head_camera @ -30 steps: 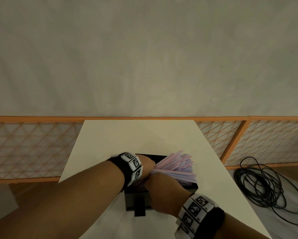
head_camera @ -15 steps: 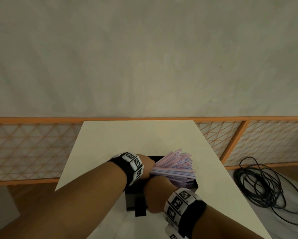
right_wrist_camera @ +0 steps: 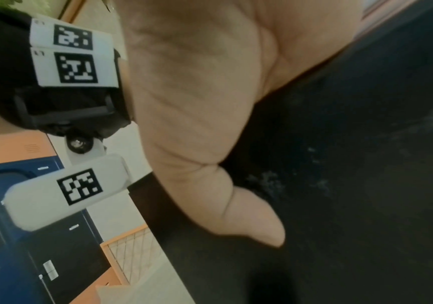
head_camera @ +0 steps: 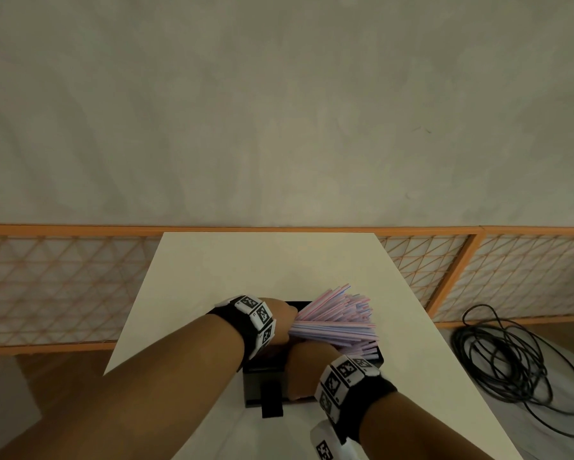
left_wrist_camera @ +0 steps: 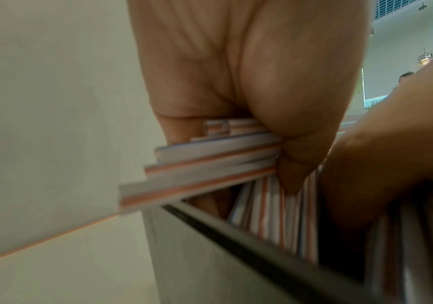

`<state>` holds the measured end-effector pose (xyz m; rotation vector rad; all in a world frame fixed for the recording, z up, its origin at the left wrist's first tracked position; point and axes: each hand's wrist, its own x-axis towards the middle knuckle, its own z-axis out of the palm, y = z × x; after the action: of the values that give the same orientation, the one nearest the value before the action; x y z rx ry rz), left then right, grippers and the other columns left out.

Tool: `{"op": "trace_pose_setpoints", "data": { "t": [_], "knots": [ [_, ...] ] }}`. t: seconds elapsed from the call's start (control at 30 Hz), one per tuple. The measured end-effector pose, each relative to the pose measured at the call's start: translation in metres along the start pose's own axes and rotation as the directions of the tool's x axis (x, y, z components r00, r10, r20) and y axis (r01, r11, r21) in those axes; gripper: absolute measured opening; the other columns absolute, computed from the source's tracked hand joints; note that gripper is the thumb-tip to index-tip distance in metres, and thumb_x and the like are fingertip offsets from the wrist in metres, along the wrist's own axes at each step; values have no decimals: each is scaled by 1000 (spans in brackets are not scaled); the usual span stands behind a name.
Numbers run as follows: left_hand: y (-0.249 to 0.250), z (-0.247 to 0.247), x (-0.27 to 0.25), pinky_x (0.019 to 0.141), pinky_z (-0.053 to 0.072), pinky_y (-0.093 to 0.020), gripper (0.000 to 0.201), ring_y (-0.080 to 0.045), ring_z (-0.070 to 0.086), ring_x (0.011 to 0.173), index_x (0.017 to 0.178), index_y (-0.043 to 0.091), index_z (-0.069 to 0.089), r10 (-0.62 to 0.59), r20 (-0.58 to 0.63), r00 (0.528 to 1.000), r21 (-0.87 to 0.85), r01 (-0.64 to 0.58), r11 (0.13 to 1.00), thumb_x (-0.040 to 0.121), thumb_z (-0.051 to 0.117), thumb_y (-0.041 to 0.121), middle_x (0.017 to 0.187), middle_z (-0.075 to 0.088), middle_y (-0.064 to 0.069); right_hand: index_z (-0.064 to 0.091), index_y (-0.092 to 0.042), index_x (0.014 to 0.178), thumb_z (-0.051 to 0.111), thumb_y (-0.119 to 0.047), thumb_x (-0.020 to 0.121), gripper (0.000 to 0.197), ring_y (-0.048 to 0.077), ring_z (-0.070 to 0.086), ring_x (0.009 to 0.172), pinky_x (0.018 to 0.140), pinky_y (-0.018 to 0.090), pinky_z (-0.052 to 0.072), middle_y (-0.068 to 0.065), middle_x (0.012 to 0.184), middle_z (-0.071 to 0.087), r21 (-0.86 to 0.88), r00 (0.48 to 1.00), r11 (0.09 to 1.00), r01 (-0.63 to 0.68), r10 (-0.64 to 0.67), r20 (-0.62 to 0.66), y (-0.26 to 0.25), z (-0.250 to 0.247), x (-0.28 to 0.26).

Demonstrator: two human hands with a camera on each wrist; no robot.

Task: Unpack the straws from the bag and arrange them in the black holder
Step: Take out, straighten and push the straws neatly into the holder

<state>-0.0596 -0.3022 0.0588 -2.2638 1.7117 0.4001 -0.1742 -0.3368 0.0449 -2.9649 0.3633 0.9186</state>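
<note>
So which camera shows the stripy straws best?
The head view: the whole fan of striped straws shows there, spreading from the left hand over the black holder. The left wrist view shows only blurred straw ends up close, gripped by that hand. The right wrist view shows none, just the right hand against black.

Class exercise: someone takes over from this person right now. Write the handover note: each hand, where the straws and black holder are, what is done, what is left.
Left hand: grips the straws at one end; the loose ends fan out to the right above the black holder.
Right hand: at the holder's near side below the fan; whether it holds anything cannot be told.
Holder: on the white table, some straws already lying inside it (left wrist view).
Bag: not in view.
Left: lower the gripped bundle in and level it.
</note>
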Motion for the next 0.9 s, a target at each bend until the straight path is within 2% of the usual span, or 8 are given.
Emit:
{"op": "trace_pose_setpoints", "data": {
  "t": [0.1, 0.2, 0.33, 0.43, 0.53, 0.63, 0.8, 0.9],
  "knots": [
    [-2, 1, -2, 74, 39, -29, 34, -31, 61, 110, 125, 5, 52, -11, -20, 1000, 2, 12, 1000, 93, 50, 18, 122, 61, -14, 61, 0, 114, 53, -23, 90, 35, 38, 58, 107, 92, 44, 45, 20, 117, 62, 25, 985, 999, -28, 32, -167, 6, 8, -2],
    [-5, 1, -2, 77, 46, -36, 27, -34, 62, 100, 115, 2, 52, 43, -20, 999, -76, -44, 996, 92, 49, 16, 115, 62, -19, 62, -4, 113, 52, -25, 89, 34, 36, 59, 106, 89, 40, 46, 17, 115, 64, 79, 967, 997, -2, 23, -256, 10, 12, -5],
    [-7, 2, 0, 76, 45, -36, 27, -35, 62, 98, 114, 2, 51, 66, -6, 998, -88, -67, 994, 91, 52, 16, 113, 62, -20, 61, -13, 113, 62, -32, 80, 38, 33, 62, 101, 83, 39, 51, 11, 111, 66, 142, 965, 989, 42, -3, -260, 18, 6, -11],
    [-8, 3, 1, 79, 47, -38, 27, -36, 62, 99, 114, 3, 51, 75, 5, 997, -95, -74, 993, 91, 52, 16, 113, 61, -20, 59, -16, 118, 72, -41, 74, 52, 30, 60, 106, 86, 37, 48, 9, 116, 64, 190, 971, 979, 75, -28, -239, 23, -1, -14],
    [-12, 6, 1, 82, 47, -39, 26, -35, 61, 98, 112, 5, 52, 94, -26, 995, -110, -97, 989, 91, 53, 20, 112, 62, -19, 56, -19, 124, 75, -42, 73, 60, 27, 57, 113, 92, 34, 44, 6, 124, 62, 266, 964, 953, 147, -79, -253, 29, -6, -17],
    [-15, 7, 0, 84, 48, -39, 25, -34, 62, 98, 111, 5, 52, 117, -44, 992, -118, -122, 986, 91, 53, 21, 111, 63, -19, 57, -24, 121, 75, -43, 72, 55, 25, 57, 113, 91, 33, 45, 2, 122, 63, 304, 953, 934, 187, -97, -286, 34, -8, -21],
    [-12, 4, 0, 91, 50, -44, 29, -36, 62, 101, 114, 3, 55, 116, 16, 993, -122, -113, 986, 90, 53, 19, 113, 63, -19, 60, -21, 116, 71, -41, 77, 45, 26, 59, 109, 86, 33, 45, 3, 116, 65, 225, 934, 950, 216, -134, -330, 33, -2, -23],
    [-9, 4, 2, 89, 51, -43, 19, -35, 63, 99, 101, 2, 59, 123, 52, 991, -95, -118, 988, 91, 51, 16, 110, 65, -19, 59, -22, 120, 67, -39, 81, 44, 25, 57, 114, 89, 32, 44, 2, 121, 63, 213, 912, 952, 218, -121, -391, 35, 2, -25]
  ]
}}
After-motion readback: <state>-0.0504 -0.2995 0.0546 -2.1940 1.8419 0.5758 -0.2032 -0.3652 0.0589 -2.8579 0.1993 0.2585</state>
